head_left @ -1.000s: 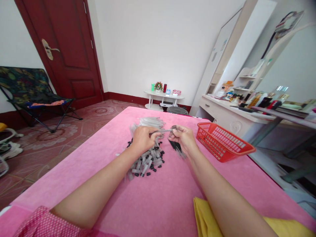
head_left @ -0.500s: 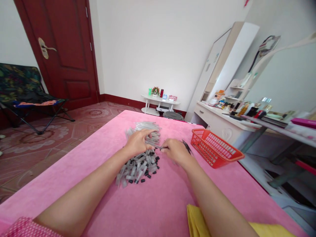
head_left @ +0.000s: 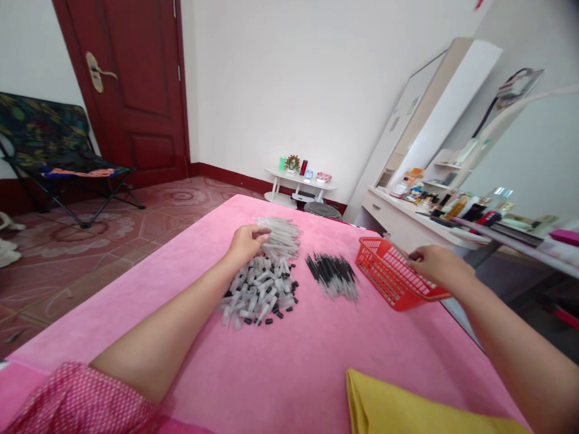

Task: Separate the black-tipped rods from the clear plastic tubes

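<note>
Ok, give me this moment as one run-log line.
left hand: on clear tubes, grip unclear | right hand: at red basket rim, grip unclear | black refills: loose on pink cloth, between tubes and basket

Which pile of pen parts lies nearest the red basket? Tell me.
The pile of thin black refills, beside the basket; the others are paler and farther.

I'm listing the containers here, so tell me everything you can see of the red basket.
The red basket is shallow and rectangular, seemingly plastic, with slotted mesh walls and floor under a solid rim. It sits upright on the pink cloth by the table's right edge, apart from the bundle of black sticks to its left. The right hand is at its far rim, apparently touching it. No contents show in the visible part.
</note>
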A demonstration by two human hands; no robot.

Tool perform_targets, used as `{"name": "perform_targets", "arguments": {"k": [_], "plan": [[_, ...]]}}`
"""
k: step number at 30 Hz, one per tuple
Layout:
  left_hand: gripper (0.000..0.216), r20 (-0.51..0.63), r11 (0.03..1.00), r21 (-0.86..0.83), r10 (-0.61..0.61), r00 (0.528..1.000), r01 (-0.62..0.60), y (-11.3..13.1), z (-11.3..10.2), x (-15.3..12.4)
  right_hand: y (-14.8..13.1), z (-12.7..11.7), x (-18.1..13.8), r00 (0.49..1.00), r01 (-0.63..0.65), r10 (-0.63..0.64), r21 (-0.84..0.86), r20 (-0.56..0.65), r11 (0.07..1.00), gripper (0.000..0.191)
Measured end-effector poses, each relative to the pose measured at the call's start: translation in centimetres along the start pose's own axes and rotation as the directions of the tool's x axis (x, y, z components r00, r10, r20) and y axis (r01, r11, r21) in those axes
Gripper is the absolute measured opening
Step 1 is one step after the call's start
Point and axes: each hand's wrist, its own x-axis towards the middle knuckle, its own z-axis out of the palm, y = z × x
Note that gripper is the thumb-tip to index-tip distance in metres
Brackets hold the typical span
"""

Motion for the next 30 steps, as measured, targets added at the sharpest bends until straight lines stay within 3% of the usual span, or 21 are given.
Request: {"name": "perform_targets", "arguments": {"k": [2, 4, 6, 8, 10, 12, 15, 18, 21, 26, 30], "plan": [[0.026, -0.003, 0.999, 0.035, -0.001, 1.000, 0.001, -0.8, -0.2, 0.2, 0.3, 0.3, -0.4, 1.000, -0.014, 0.014, -0.026, 0.009, 1.000, 0.031], [0.024, 0.019, 0.993, 0.114, 0.021, 1.000, -0.023, -1.2, -0.2, 0.2, -1.2, 0.6, -1.3, 0.998, 0.044, -0.044, -0.002, -0.051, 0.999, 0.034], [0.024, 0.060, 0.978, 0.199, 0.046, 0.997, -0.057, -1.1, -0.2, -0.1, -4.3, 0.9, -2.3, 0.975, 0.203, -0.192, 0.089, -0.114, 0.975, 0.030], [0.024, 0.099, 0.958, 0.269, 0.071, 0.993, -0.095, -0.8, -0.2, -0.4, -8.4, 1.5, -3.3, 0.915, 0.404, -0.390, 0.223, -0.102, 0.887, 0.024], [0.025, 0.130, 0.937, 0.327, 0.088, 0.988, -0.127, -0.4, -0.2, -0.8, -12.7, 2.6, -4.2, 0.851, 0.519, -0.518, 0.310, -0.092, 0.797, 0.022], [0.025, 0.146, 0.922, 0.359, 0.101, 0.984, -0.148, -0.1, -0.3, -1.0, -16.5, 3.9, -4.9, 0.790, 0.606, -0.599, 0.317, -0.133, 0.730, 0.024], [0.026, 0.146, 0.917, 0.366, 0.109, 0.983, -0.156, 0.1, -0.4, -1.1, -20.6, 5.9, -5.4, 0.751, 0.659, -0.630, 0.288, -0.198, 0.695, 0.041], [0.026, 0.134, 0.923, 0.357, 0.103, 0.986, -0.145, 0.0, -0.4, -1.0, -22.5, 7.3, -5.1, 0.803, 0.595, -0.556, 0.265, -0.213, 0.758, 0.050], [0.025, 0.110, 0.942, 0.308, 0.103, 0.989, -0.132, 0.0, -0.3, -0.8, -23.1, 8.0, -4.7, 0.853, 0.518, -0.478, 0.236, -0.210, 0.822, 0.042], [0.023, 0.093, 0.974, 0.200, 0.086, 0.992, -0.103, 0.1, 0.1, -0.6, -22.7, 8.7, -4.5, 0.868, 0.480, -0.441, 0.163, -0.227, 0.862, 0.024], [0.018, 0.114, 0.985, 0.155, 0.064, 0.991, -0.081, 0.7, 0.6, -0.8, -22.0, 8.7, -4.8, 0.886, 0.454, -0.406, 0.243, -0.223, 0.857, 0.022]]}}
